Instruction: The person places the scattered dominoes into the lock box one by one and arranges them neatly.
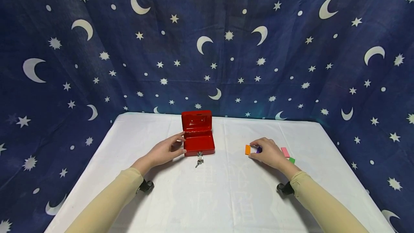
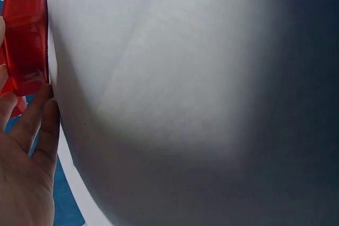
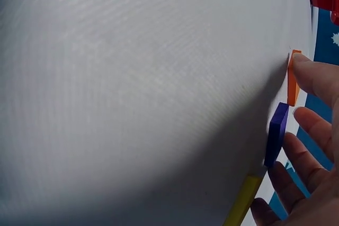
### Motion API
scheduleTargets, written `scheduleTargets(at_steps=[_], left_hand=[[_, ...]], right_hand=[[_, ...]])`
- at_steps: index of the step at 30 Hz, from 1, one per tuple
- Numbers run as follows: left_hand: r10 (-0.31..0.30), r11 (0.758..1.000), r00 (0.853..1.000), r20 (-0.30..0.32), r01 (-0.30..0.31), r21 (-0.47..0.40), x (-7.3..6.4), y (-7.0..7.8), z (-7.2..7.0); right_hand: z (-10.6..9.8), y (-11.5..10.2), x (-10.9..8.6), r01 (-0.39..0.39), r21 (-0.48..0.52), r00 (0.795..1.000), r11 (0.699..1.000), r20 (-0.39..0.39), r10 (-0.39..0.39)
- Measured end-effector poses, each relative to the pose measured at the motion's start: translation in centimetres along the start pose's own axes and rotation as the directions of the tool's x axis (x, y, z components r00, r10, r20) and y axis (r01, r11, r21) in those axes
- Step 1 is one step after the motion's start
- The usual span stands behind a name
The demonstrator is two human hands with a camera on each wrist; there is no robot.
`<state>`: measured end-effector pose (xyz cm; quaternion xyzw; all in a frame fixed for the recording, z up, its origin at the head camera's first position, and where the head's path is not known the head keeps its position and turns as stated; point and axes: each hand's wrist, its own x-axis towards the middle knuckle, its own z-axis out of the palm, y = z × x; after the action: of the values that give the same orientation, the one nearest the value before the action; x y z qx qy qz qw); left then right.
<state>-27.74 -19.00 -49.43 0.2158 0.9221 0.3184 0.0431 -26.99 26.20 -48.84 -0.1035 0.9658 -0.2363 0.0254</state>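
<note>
A red metal cash box stands on the white table with its lid raised and its inside facing up. A lock with keys hangs at its front. My left hand is at the box's left side, fingers loosely extended and touching its edge. On the right, my right hand is spread over several small coloured blocks. Its thumb touches an orange block, while the index fingertip lies close to that block's other end. A purple block and a yellow block lie by the other fingers.
A pink block and a green block lie beyond the right wrist. The white tablecloth covers the table up to a dark blue curtain with moons and stars. Black wrist cameras sit on both forearms.
</note>
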Motion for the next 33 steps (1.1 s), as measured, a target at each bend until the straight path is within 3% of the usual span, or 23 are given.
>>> scheduleTargets(at_steps=[19, 33], left_hand=[[-0.013, 1.000, 1.000, 0.002, 0.013, 0.007, 0.00, 0.12, 0.00], [-0.019, 1.000, 1.000, 0.003, 0.019, -0.004, -0.08, 0.10, -0.01]], right_hand=[[0.62, -0.11, 0.03, 0.004, -0.008, 0.999, 1.000, -0.044, -0.004], [0.54, 0.06, 0.49, -0.030, -0.015, 0.999, 0.999, -0.016, 0.029]])
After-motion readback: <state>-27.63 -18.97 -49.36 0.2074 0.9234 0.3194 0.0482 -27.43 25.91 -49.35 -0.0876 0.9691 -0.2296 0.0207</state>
